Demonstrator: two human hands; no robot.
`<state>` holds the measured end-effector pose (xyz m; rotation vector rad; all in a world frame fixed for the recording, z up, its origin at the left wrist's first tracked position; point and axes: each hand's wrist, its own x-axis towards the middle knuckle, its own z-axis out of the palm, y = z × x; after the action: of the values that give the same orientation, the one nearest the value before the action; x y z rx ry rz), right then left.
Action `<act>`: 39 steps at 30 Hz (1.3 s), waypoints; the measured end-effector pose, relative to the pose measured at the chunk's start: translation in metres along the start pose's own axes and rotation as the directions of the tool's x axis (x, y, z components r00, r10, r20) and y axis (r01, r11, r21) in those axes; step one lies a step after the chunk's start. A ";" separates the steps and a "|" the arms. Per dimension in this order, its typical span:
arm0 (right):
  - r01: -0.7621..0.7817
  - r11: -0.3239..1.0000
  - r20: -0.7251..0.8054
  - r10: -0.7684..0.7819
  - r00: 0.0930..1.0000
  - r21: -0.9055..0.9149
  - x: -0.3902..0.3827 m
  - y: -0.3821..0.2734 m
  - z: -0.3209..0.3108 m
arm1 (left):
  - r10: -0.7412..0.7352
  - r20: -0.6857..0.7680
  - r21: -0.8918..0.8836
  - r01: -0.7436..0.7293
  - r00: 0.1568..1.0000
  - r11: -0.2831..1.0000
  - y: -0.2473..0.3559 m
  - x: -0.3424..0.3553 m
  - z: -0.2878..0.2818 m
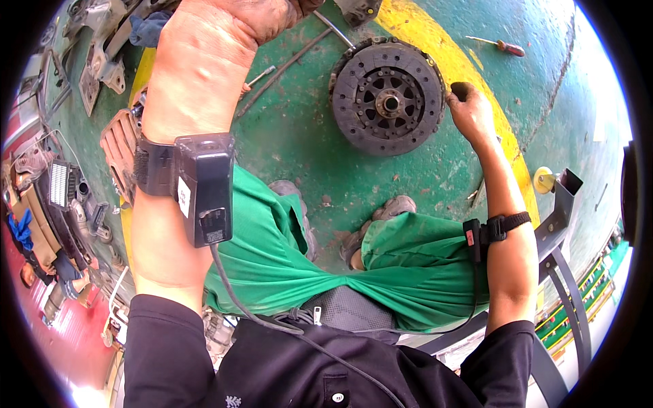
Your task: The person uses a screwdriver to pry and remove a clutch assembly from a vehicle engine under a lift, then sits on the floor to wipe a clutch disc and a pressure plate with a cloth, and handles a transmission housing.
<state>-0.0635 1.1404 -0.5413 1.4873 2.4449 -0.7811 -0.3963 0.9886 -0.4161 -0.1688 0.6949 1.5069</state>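
From the head cam I'm looking straight down at a green painted floor (299,149) w/ a curved yellow stripe (469,75) across it. A clutch disc (388,95), dark and rusty, lies flat on the floor just ahead of my feet, its splined hub at the centre, springs around it.

My right hand (469,112) is at the disc's right edge, fingers curled in a loose fist; the knuckles sit right against the rim, looks like touching, but I can't tell if it actually grips the disc or just rests beside it. A black strap w/ a small sensor (476,234) wraps that forearm near the elbow.

My left hand (262,17) is raised close to the lens, top of frame, closed over something dark that's mostly cut off by the edge, so can't tell what it holds. On that wrist, a bigger black box on a strap (204,187), cable running down to my black shirt.

I'm squatting: green trousers (408,265), worn shoes (381,217) on the floor, approx between me and the disc.

Other bits: a screwdriver (500,45) w/ a red handle lies well apart, beyond the stripe at upper right. 1 thin metal rod (286,64) lies left of the disc. Engine parts and housings (68,197) are piled along the left. A dark metal stand (558,224) sits at my right side
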 end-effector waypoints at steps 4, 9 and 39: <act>0.003 1.000 0.075 -0.003 0.997 -0.003 -0.010 -0.012 0.009 | -0.010 0.002 -0.005 0.010 1.000 1.000 0.000 0.004 -0.001; -0.284 0.950 0.143 0.301 0.943 -0.126 -0.014 -0.010 0.019 | -0.011 0.016 -0.002 0.011 1.000 1.000 0.002 0.010 -0.003; -0.424 -0.516 0.660 0.474 0.582 0.744 -0.127 -0.093 0.082 | 0.079 -0.035 0.125 -0.074 0.996 0.989 0.005 0.018 -0.004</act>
<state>-0.0914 0.9657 -0.5272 2.5380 -0.0643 -2.5358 -0.4043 1.0025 -0.4274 -0.0789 0.8321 1.5316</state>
